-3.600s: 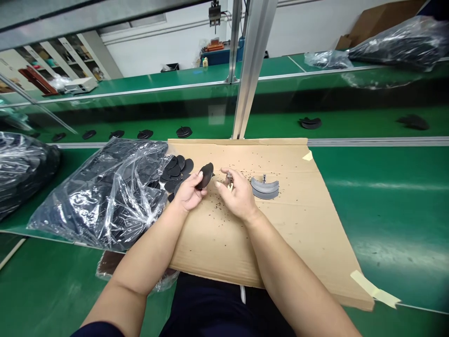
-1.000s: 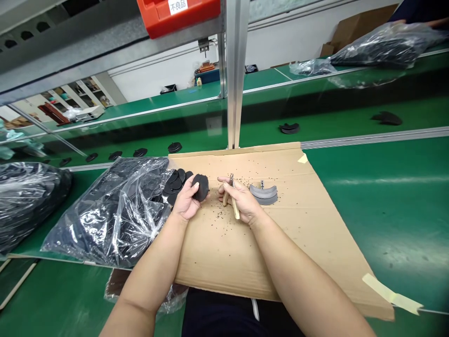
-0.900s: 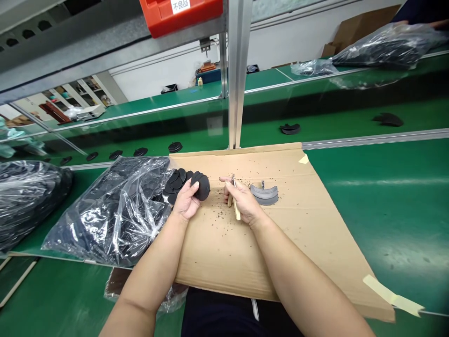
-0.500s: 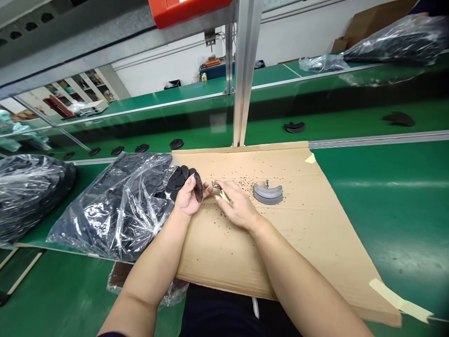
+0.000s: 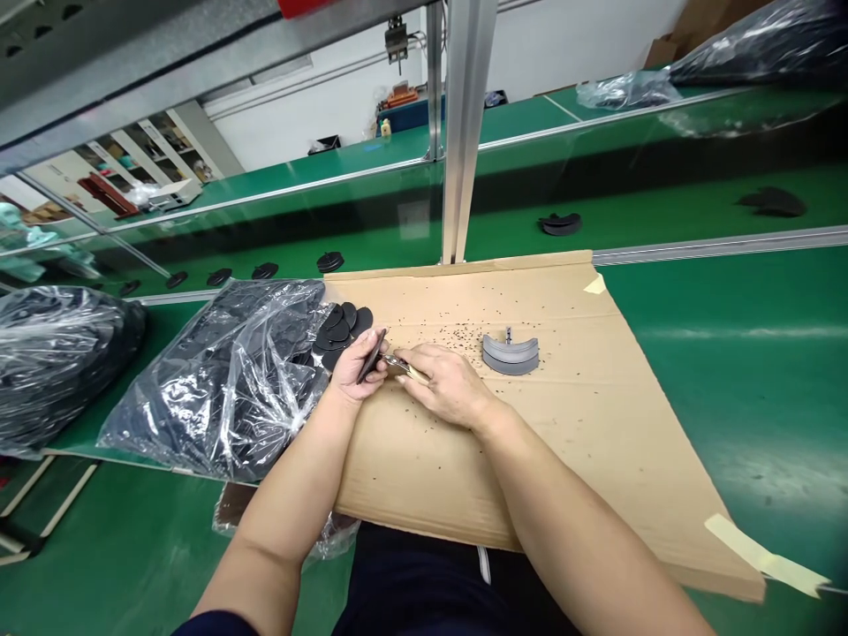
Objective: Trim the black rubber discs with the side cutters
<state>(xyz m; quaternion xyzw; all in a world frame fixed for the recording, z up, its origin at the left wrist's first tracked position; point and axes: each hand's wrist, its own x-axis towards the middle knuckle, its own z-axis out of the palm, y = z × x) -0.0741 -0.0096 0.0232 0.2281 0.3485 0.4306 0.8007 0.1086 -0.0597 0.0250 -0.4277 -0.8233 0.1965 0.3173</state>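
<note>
My left hand (image 5: 351,378) is closed around the rim of a flat black disc (image 5: 371,359), which I see nearly edge-on. Gripped in my right hand (image 5: 451,385) are small nippers (image 5: 415,374) with pale yellow handles. Their metal jaws touch or nearly touch the disc's edge; exactly where they meet is too small to tell. Both hands are above a cardboard sheet (image 5: 424,495) strewn with tiny black scraps. Just left of my left hand, several black discs (image 5: 340,325) spill from a clear plastic bag (image 5: 218,397). Stacked grey curved pieces (image 5: 510,357) lie right of my right hand.
Another full plastic bag (image 5: 63,371) stands at the far left. Behind the cardboard, small black stacks (image 5: 329,262) sit along a green conveyor belt (image 5: 503,231). A metal post (image 5: 458,132) rises at the cardboard's back edge. Tape (image 5: 765,556) holds its near right corner.
The nippers have moved left to the disc's edge. The disc has turned and now tilts the other way in my left hand. The camera view has shifted slightly.
</note>
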